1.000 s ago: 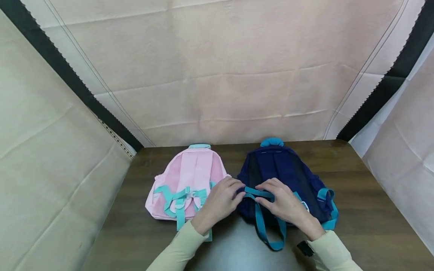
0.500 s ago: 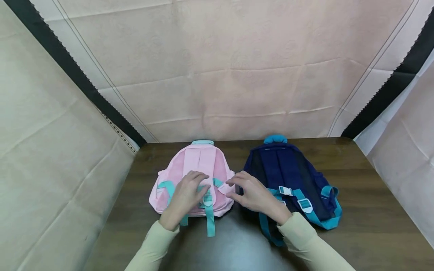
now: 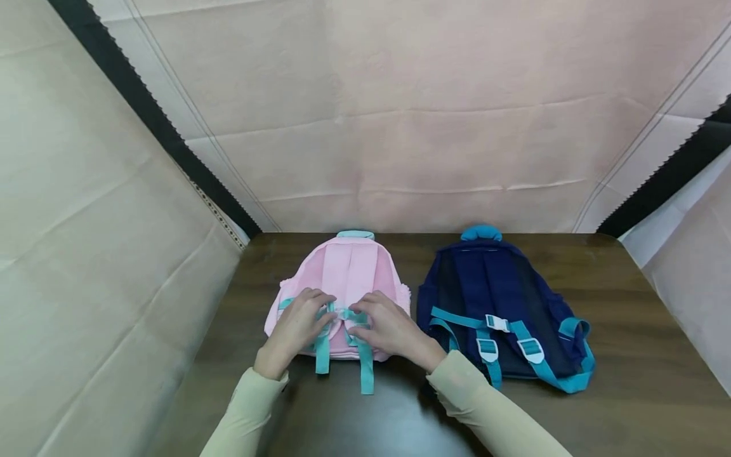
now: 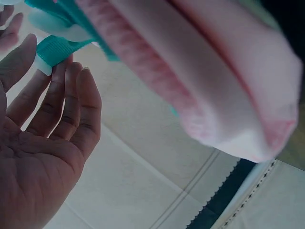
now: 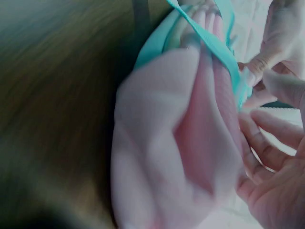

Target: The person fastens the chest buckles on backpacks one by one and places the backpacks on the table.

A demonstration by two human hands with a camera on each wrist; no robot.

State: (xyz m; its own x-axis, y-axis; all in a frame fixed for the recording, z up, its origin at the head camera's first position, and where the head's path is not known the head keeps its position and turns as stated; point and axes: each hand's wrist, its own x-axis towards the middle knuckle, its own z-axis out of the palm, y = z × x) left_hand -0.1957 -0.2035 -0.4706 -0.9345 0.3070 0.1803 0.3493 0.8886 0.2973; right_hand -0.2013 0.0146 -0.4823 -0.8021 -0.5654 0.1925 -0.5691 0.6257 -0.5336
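A pink backpack (image 3: 348, 270) lies back-up on the dark wooden table (image 3: 628, 330), its teal straps hanging toward me. Both my hands are on its lower middle, at the teal chest strap (image 3: 340, 314). My left hand (image 3: 297, 327) pinches the strap's left half; in the left wrist view the strap end (image 4: 59, 47) sits at the fingertips of that hand (image 4: 43, 119). My right hand (image 3: 388, 330) rests its loosely bent fingertips on the right half. In the right wrist view that hand (image 5: 276, 162) lies beside the pink fabric (image 5: 167, 157).
A navy backpack (image 3: 485, 279) with teal straps and white buckles (image 3: 498, 323) lies to the right of the pink one, its chest strap joined. Pale fabric walls close in the back and sides. Bare table runs along the near edge.
Both hands left the navy backpack's chest strap and moved left onto the pink backpack, settling on its chest strap. The navy bag's strap now lies clipped.
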